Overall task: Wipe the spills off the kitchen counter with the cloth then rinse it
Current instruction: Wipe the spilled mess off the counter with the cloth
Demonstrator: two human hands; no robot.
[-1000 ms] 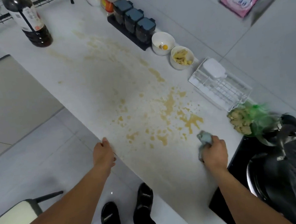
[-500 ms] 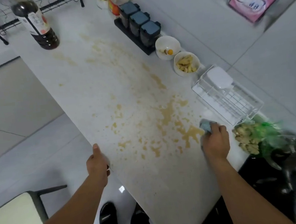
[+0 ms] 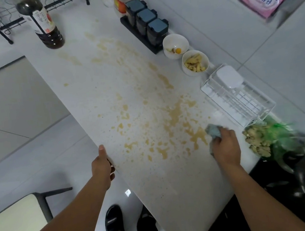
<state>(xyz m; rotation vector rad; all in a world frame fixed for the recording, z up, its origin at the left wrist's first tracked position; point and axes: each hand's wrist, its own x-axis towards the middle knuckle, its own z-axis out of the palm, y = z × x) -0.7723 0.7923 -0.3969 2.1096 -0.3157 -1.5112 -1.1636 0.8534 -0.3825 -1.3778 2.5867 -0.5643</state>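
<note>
The right hand (image 3: 225, 145) pinches the crumpled grey-blue cloth (image 3: 213, 132) at lower right; a wide sweep may smear the brown spills (image 3: 174, 115) toward the white wire rack (image 3: 238, 97).

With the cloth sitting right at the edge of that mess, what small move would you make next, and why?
Probably sweep the right hand, which grips the crumpled blue-grey cloth, leftward across the white speckled counter. The cloth sits at the right edge of the yellowish-brown spills, which spread unwiped to its left. The left hand rests on the counter's near edge, steadying.
</note>
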